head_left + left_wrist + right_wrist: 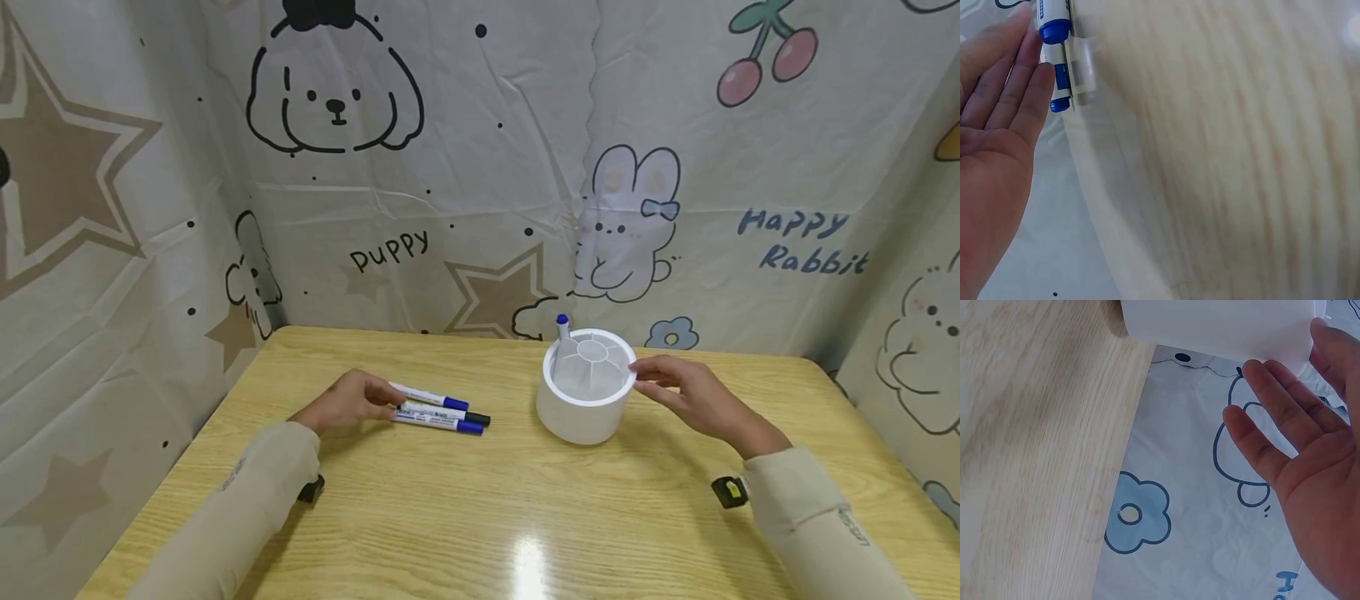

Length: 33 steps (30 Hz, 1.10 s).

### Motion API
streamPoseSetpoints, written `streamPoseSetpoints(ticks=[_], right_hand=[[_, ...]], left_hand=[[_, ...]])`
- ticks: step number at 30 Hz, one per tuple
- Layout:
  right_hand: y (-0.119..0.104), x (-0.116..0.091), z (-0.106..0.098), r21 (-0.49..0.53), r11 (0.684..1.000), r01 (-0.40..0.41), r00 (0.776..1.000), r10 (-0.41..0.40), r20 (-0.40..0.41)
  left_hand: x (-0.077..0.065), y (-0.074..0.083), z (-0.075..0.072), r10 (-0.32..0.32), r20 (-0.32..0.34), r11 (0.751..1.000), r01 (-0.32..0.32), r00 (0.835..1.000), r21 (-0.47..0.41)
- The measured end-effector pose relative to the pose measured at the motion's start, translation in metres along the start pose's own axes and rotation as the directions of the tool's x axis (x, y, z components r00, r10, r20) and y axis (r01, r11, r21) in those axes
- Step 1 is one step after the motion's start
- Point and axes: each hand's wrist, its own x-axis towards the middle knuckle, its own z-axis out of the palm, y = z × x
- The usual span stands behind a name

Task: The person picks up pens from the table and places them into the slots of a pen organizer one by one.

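Note:
Three white markers lie side by side on the table in the head view: a blue-capped marker [429, 397] at the back, a black-capped marker [442, 412] in the middle and another blue-capped marker [442, 422] in front. My left hand [348, 402] is at their left ends, fingertips close against them, with the fingers extended in the left wrist view. To the right stands a round white pen holder [581, 417] with dividers. One blue-tipped marker [562, 327] stands upright in it. My right hand [693, 396] touches the holder's right rim with fairly straight fingers.
The wooden table [420, 508] reaches back to a printed fabric curtain [465, 167], which also hangs at both sides. Glare shows near the table's front middle.

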Motion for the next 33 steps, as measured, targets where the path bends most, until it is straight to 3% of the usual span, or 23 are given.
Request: streamPoseSetpoints(ticks=[9,17,24,33], right_hand=[[0.000,0.007,-0.005,0.008,1.000,-0.025,0.999,0.025,-0.024],[0.001,0.020,-0.010,0.057,0.993,-0.106,0.994,0.103,0.042],[0.002,0.024,-0.009,0.043,0.989,-0.141,0.988,0.138,0.070],[0.005,0.025,-0.005,0.043,0.991,-0.130,0.990,0.127,0.063]], left_hand=[[0.000,-0.006,0.000,0.035,0.014,0.999,-0.035,0.999,0.010],[-0.001,-0.011,0.003,0.047,0.034,0.999,-0.047,0.998,-0.001],[-0.006,-0.006,-0.005,0.055,0.071,0.998,-0.056,0.996,0.018],[-0.008,-0.002,-0.015,0.086,0.013,0.996,-0.086,0.996,0.014]])
